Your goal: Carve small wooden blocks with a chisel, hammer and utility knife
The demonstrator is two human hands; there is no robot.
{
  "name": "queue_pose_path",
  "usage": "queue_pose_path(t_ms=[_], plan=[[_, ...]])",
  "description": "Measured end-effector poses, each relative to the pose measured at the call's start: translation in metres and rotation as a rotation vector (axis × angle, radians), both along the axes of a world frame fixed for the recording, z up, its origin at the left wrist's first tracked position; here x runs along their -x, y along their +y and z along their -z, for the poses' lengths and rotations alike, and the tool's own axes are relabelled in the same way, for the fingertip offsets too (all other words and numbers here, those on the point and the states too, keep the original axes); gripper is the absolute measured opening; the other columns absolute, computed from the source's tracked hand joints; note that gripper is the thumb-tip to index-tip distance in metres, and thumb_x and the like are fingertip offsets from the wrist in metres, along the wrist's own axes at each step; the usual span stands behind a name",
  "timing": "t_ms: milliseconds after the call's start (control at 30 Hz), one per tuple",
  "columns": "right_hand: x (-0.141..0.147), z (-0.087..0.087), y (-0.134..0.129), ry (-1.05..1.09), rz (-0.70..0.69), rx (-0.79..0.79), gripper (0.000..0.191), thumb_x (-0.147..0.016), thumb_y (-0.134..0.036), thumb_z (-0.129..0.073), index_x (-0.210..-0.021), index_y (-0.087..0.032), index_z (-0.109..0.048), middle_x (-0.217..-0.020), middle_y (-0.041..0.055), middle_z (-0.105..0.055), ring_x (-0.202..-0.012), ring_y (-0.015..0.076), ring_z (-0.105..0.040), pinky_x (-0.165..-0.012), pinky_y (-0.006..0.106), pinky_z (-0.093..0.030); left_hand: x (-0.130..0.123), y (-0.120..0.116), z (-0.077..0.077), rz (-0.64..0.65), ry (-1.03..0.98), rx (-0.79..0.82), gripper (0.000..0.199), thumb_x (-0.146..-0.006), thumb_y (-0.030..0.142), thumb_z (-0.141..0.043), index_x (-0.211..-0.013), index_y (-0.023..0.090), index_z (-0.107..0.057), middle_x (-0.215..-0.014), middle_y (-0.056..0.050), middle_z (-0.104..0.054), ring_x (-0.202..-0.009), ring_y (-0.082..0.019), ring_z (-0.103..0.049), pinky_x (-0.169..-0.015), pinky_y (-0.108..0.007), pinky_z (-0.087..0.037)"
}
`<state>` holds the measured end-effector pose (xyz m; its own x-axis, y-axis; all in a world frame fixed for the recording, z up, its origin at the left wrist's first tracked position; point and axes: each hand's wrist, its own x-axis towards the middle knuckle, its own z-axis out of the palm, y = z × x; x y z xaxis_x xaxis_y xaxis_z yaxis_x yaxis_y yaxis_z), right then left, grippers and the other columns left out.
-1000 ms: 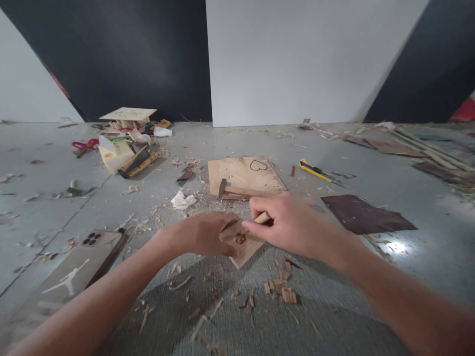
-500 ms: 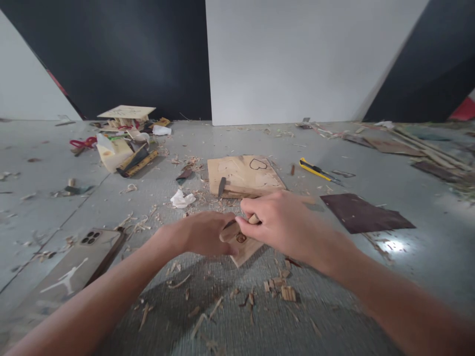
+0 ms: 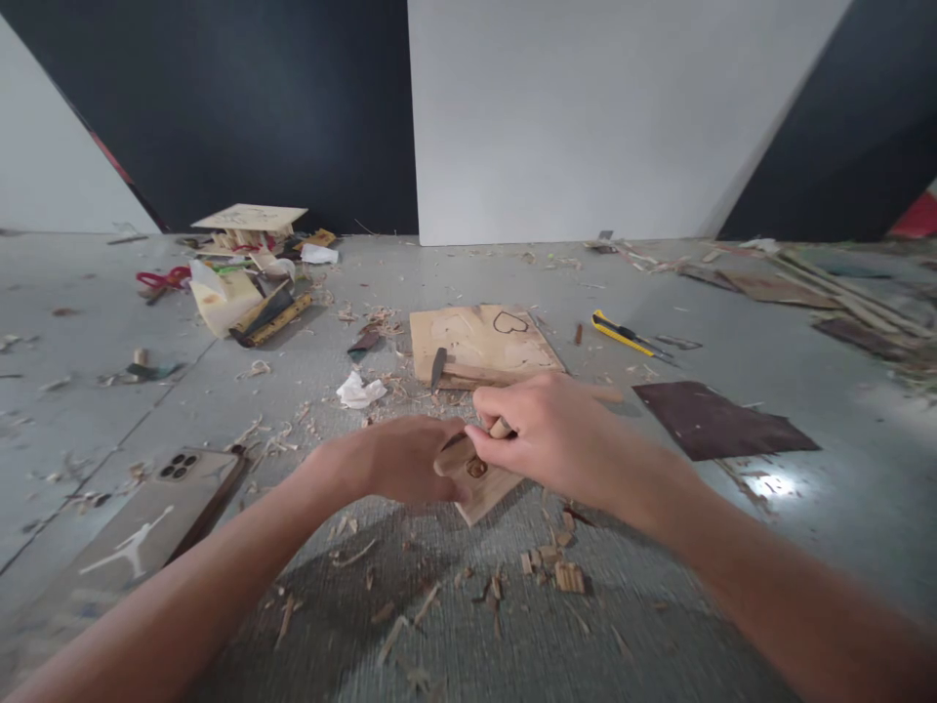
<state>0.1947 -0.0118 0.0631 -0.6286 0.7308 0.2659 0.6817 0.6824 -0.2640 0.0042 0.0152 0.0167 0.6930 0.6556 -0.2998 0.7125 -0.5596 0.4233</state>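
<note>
My right hand (image 3: 546,430) is closed around a wood-handled carving tool (image 3: 502,429). Its dark, narrow tip points left, toward my left fingers, and lies against a small pale wood piece (image 3: 494,496). This piece has a rounded end and a dark ring-like mark on its face. From the left, my left hand (image 3: 399,457) grips the wood piece, with the thumb at its near edge; the other fingers are partly hidden. Just beyond both hands, a hammer (image 3: 475,372) rests along the front of a wooden board (image 3: 483,332) that bears a dark heart outline.
To the right lie a yellow utility knife (image 3: 622,334) and a dark brown sheet (image 3: 717,420). A phone (image 3: 146,527) is by my left forearm. White crumpled tissue (image 3: 360,392), wood chips (image 3: 567,576) and red-handled scissors (image 3: 162,280) are scattered on the grey floor.
Both hands stay in nearly the same place, still holding the wood piece and the carving tool. The view has shifted very slightly.
</note>
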Motion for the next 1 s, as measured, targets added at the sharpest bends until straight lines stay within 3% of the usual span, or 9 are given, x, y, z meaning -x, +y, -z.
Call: queue_pose_path(t_ms=[133,367,533,633,700,833,1000], plan=[[0.001,0.001,0.002,0.009,0.021,0.044,0.029,-0.083,-0.022,-0.050,-0.060,-0.019,-0.032,-0.050,-0.0069,-0.030,-0.050,0.0079,-0.022,-0.050,0.029,-0.014,0.000,0.001,0.002,0.012,0.012,-0.006,0.039,-0.076,0.053,-0.056,-0.104,0.025,-0.057,-0.098,-0.006,-0.065,-0.087,-0.026,-0.060,-0.069,-0.035,-0.044],[0.006,0.000,0.006,-0.015,0.074,0.080,0.029,-0.082,-0.024,-0.050,-0.059,-0.019,-0.033,-0.049,-0.0063,-0.030,-0.047,0.0074,-0.023,-0.049,0.030,-0.014,0.000,-0.002,-0.004,-0.014,0.013,0.011,0.039,-0.075,0.052,-0.057,-0.103,0.025,-0.059,-0.097,-0.007,-0.066,-0.083,-0.025,-0.061,-0.063,-0.032,-0.042],[0.007,-0.004,0.008,-0.029,0.117,0.121,0.026,-0.082,-0.029,-0.053,-0.060,-0.019,-0.042,-0.052,-0.0038,-0.046,-0.047,0.0078,-0.035,-0.049,0.028,-0.018,-0.006,-0.007,-0.025,-0.139,-0.243,-0.150,0.029,-0.071,0.041,-0.064,-0.093,0.022,-0.062,-0.088,-0.004,-0.067,-0.077,-0.019,-0.061,-0.061,-0.027,-0.041],[0.003,-0.005,0.010,-0.024,0.134,0.147,0.016,-0.079,-0.031,-0.057,-0.068,-0.020,-0.052,-0.059,-0.0019,-0.055,-0.052,0.0098,-0.043,-0.048,0.026,-0.021,-0.012,-0.009,-0.031,-0.193,-0.392,-0.151,0.013,-0.072,0.030,-0.064,-0.079,0.019,-0.061,-0.076,-0.001,-0.065,-0.067,-0.014,-0.059,-0.058,-0.024,-0.042],[0.000,-0.005,0.011,0.007,0.141,0.174,0.012,-0.076,-0.032,-0.061,-0.074,-0.021,-0.057,-0.062,-0.0019,-0.058,-0.053,0.0104,-0.046,-0.048,0.026,-0.023,-0.015,-0.009,-0.031,-0.216,-0.463,-0.126,0.016,-0.070,0.028,-0.067,-0.081,0.018,-0.060,-0.079,-0.001,-0.065,-0.069,-0.014,-0.060,-0.060,-0.024,-0.045],[-0.003,-0.003,0.012,0.087,0.136,0.246,0.014,-0.071,-0.032,-0.068,-0.073,-0.020,-0.060,-0.062,-0.0030,-0.058,-0.053,0.0098,-0.046,-0.048,0.025,-0.025,-0.011,-0.011,-0.043,-0.236,-0.617,-0.053,0.038,-0.066,0.031,-0.073,-0.099,0.018,-0.060,-0.097,-0.004,-0.066,-0.081,-0.016,-0.063,-0.067,-0.024,-0.051],[-0.001,0.001,0.017,0.198,0.126,0.314,0.030,-0.069,-0.044,-0.070,-0.063,-0.018,-0.055,-0.055,-0.0049,-0.050,-0.052,0.0090,-0.040,-0.048,0.024,-0.026,-0.006,-0.017,-0.059,-0.351,-0.710,-0.116,0.019,-0.077,0.035,-0.065,-0.081,0.016,-0.066,-0.074,-0.001,-0.067,-0.067,-0.014,-0.063,-0.057,-0.023,-0.050]])
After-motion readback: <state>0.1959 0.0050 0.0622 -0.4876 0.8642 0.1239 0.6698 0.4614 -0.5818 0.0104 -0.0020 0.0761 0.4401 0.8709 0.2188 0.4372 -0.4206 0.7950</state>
